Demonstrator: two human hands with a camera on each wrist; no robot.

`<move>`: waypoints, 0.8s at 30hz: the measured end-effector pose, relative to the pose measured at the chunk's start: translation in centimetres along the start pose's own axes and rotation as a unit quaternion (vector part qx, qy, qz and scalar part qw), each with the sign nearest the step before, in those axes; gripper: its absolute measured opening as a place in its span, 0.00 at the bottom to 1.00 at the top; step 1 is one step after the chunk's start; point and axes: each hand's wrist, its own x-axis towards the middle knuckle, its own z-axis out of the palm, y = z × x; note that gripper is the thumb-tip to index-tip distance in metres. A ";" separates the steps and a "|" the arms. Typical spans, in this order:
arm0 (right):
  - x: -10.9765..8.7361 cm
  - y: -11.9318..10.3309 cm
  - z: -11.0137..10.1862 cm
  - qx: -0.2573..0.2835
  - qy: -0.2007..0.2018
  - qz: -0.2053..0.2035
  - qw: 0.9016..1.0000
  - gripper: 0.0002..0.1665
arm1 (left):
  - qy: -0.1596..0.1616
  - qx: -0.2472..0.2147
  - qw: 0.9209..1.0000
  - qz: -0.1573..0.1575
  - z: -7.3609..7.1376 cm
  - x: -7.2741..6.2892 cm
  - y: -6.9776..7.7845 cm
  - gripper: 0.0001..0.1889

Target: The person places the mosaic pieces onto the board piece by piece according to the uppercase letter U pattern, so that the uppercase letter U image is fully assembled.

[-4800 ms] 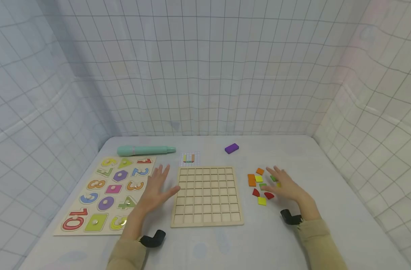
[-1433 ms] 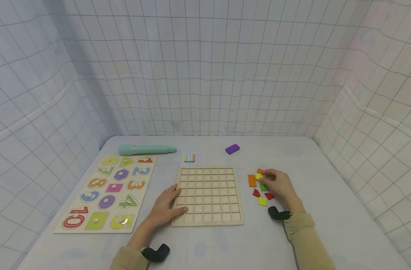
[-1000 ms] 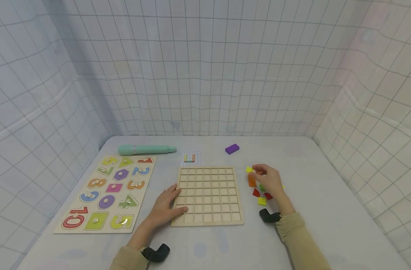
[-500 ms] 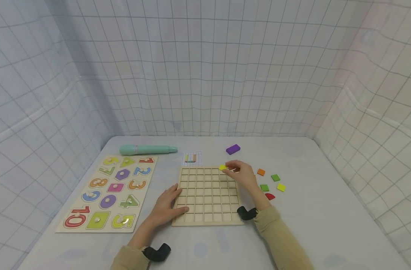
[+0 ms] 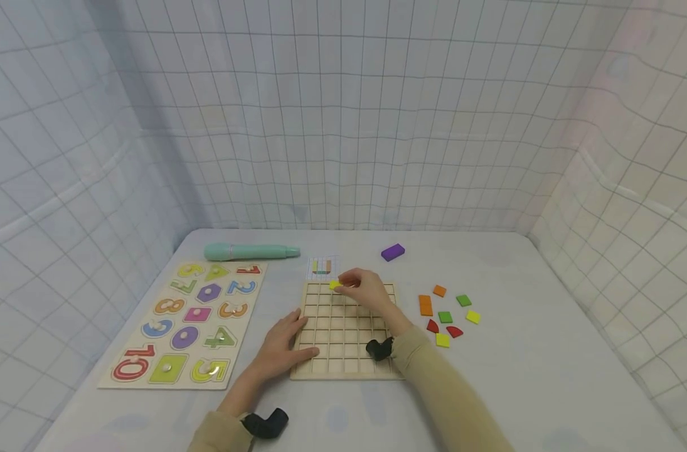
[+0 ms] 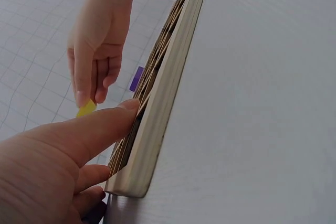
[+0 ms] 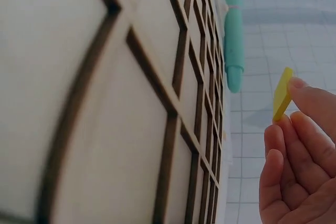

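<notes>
In the head view, a wooden grid board (image 5: 349, 376) with square compartments lies on the table. My right hand (image 5: 370, 292) pinches a small yellow square tile (image 5: 334, 285) between thumb and fingertips, over the board's far row. The right wrist view has this tile (image 7: 282, 94) tilted and apart from the board. My left hand (image 5: 281, 347) rests against the board's left edge. Its thumb (image 6: 105, 128) lies across the frame in the left wrist view, fingers along the side. A pattern card (image 5: 322, 268) with a coloured U shape lies just behind the board.
Right of the board lie loose tiles: orange (image 5: 426, 306), green (image 5: 445, 317), yellow (image 5: 442, 339) and red quarter-circles (image 5: 454, 331). A number puzzle board (image 5: 176, 320) is at left, with a mint-green microphone-like stick (image 5: 253, 252) behind it. A purple block (image 5: 393, 252) sits at the back.
My left hand came down onto the board's left edge. My right hand picked a yellow tile from the loose ones and carried it left over the board's far row.
</notes>
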 end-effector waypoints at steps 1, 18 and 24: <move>0.2 0.0 0.3 0.004 -0.009 0.005 1.000 0.19 | 0.000 0.002 1.000 0.000 0.0 0.0 0.0 0.41; 1.8 0.3 2.1 -0.028 -0.083 0.017 0.996 0.18 | 0.006 0.007 1.000 0.002 0.2 0.0 0.1 0.41; 1.9 0.1 2.4 -0.058 -0.083 0.009 0.995 0.17 | 0.005 0.008 1.000 0.001 0.1 0.0 0.1 0.41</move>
